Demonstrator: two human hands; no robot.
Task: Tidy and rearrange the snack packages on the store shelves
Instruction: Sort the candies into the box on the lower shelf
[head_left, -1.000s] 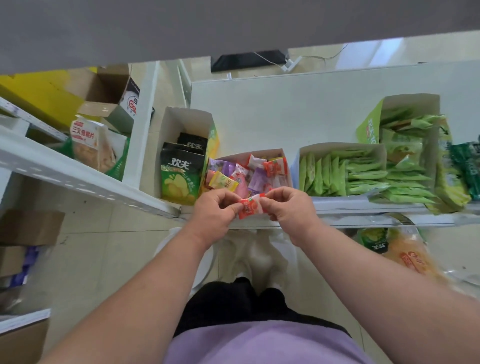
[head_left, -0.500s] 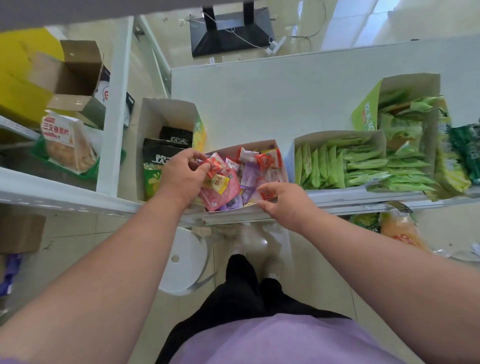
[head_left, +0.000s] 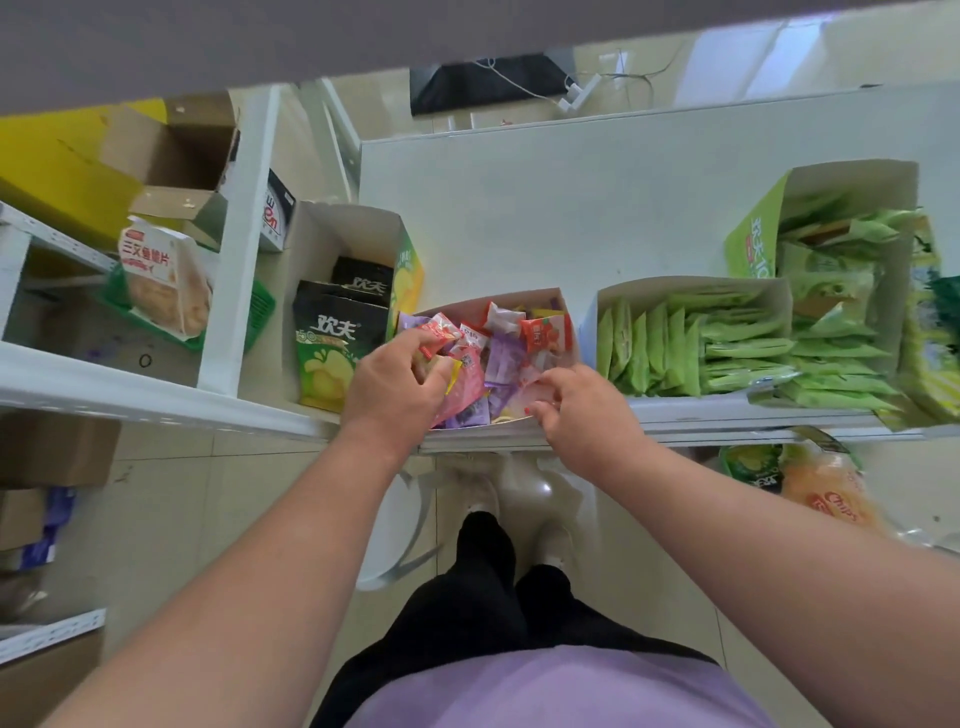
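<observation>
A low cardboard box (head_left: 566, 317) at the front of the white shelf (head_left: 545, 208) holds several small red, pink and purple snack packets (head_left: 506, 353). My left hand (head_left: 397, 382) is inside the box's left side, fingers curled around a few red and pink packets (head_left: 441, 332). My right hand (head_left: 582, 405) is at the box's front right corner, fingertips pinching a pink packet (head_left: 532, 387) near the front wall.
Left of the box stands a carton with black and green chip bags (head_left: 337, 343). To the right are boxes of green packets (head_left: 691, 348), a taller one (head_left: 831, 244) behind. A lower shelf shows orange chip bags (head_left: 826, 493). Cardboard boxes (head_left: 176, 156) and a white stool (head_left: 389, 535) lie on the floor.
One second ago both hands held one red packet in front of the box. Both hands have since gone into the box among the packets, left hand on the left, right hand at the front right.
</observation>
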